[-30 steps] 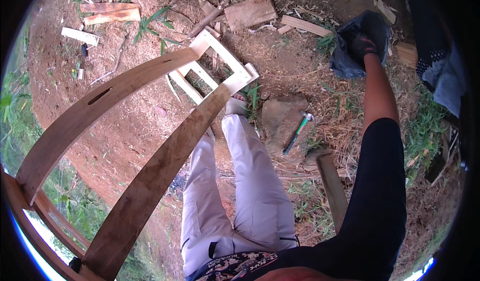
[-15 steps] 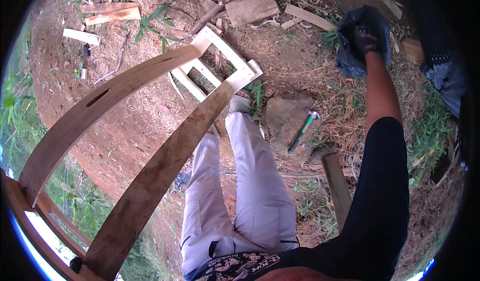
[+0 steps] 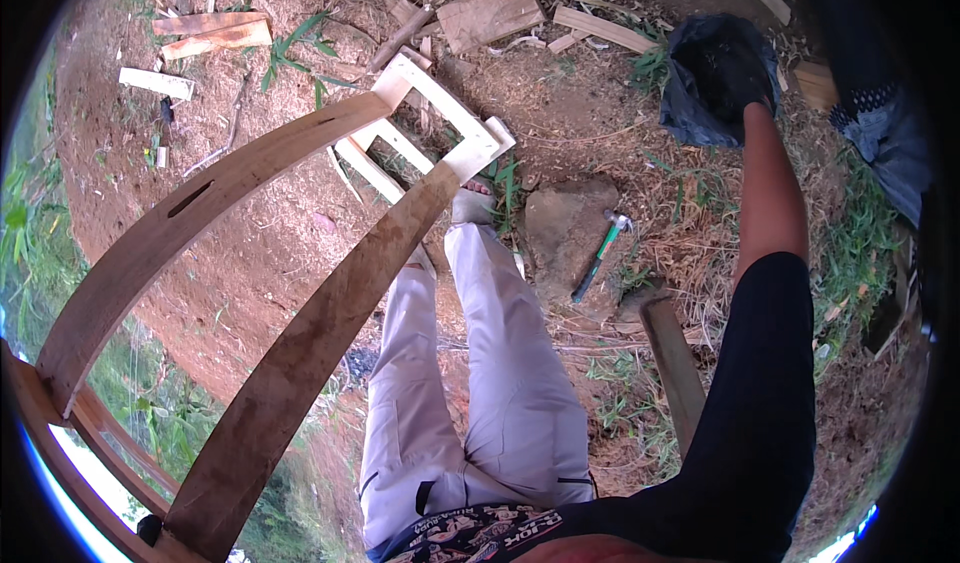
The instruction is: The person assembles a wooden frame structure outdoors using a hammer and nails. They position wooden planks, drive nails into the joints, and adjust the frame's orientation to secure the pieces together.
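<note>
A long wooden frame (image 3: 310, 328), like a chair or stool frame with two long boards and crosspieces, slants from the ground at centre to the lower left. At its near end a dark gloved fingertip of my left hand (image 3: 150, 530) hooks over the edge; the rest of that hand is hidden. My right hand (image 3: 742, 81), in a dark glove, reaches into an open black plastic bag (image 3: 690, 113) at the upper right. Its fingers are lost in the bag's shadow. A claw hammer (image 3: 601, 257) with a green and black handle lies on a flat stone (image 3: 560, 228).
Wood offcuts (image 3: 490, 13) and shavings litter the ground at the back. More board pieces (image 3: 215, 35) lie at the far left. A plank (image 3: 672, 368) rests beside my right arm. Dark and blue-grey cloth (image 3: 880, 153) hangs at the right edge.
My right hand has gone deeper into the bag, and its red glove marks no longer show. The whole view has shifted slightly; the frame's near end keeps its place.
</note>
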{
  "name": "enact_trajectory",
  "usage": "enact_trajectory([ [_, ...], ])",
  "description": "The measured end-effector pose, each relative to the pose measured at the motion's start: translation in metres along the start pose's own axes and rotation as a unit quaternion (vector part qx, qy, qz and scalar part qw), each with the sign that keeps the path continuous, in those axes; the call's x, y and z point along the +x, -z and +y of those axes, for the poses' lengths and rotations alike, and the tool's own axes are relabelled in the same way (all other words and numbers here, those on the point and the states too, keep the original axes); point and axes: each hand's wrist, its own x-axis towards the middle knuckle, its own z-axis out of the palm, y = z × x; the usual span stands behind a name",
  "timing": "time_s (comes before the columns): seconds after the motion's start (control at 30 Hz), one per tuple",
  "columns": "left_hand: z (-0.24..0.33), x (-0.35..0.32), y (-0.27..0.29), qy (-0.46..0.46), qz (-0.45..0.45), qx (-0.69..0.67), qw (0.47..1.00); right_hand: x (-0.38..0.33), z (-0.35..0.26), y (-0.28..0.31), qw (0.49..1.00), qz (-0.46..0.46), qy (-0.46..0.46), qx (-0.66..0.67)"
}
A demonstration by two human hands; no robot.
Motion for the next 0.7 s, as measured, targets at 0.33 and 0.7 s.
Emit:
enact_trajectory([
  [0.33,-0.016,0.003,0.005,-0.014,0.011,-0.009,1.0,-0.028,-0.024,0.014,0.781,-0.038,-0.207,0.588],
  [0.7,-0.039,0.008,0.012,-0.05,0.041,-0.026,0.998,-0.047,-0.023,0.018,0.989,0.097,-0.106,-0.018],
])
